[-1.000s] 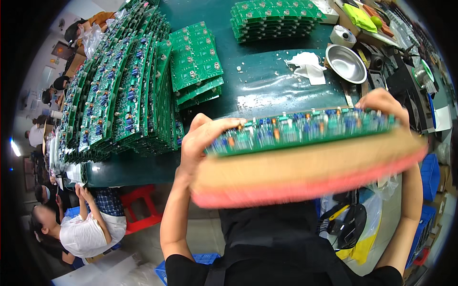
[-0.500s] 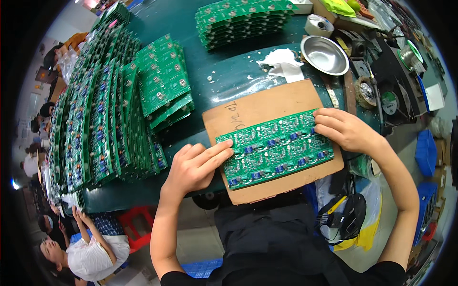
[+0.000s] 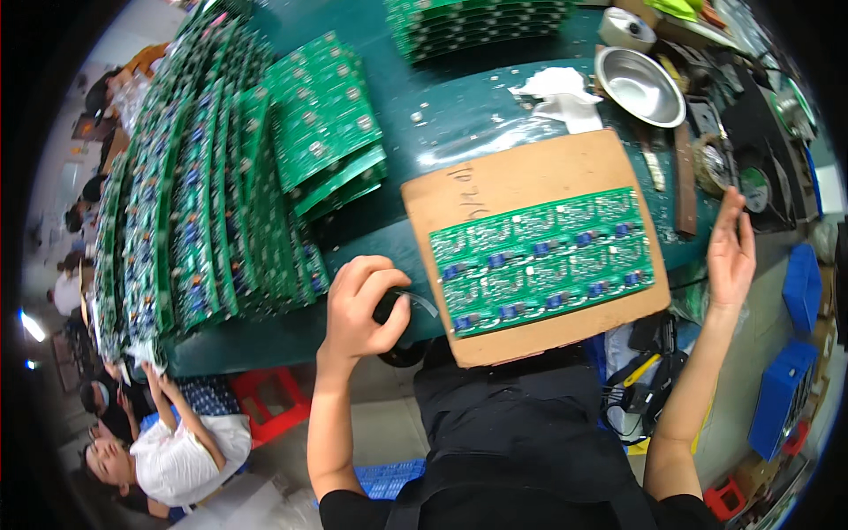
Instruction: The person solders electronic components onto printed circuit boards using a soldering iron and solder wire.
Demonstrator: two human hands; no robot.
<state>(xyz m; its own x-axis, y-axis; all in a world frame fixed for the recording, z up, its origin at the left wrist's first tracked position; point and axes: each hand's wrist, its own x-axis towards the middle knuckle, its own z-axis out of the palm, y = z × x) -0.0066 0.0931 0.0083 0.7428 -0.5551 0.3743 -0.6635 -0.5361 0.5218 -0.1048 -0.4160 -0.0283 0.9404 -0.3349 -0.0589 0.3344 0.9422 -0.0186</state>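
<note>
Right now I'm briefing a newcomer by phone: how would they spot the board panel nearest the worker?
On the green table, find the brown cardboard sheet at the near edge. The green circuit board panel lies flat on it, alone, with small blue parts; the other boards sit stacked or fanned directly on the table.
</note>
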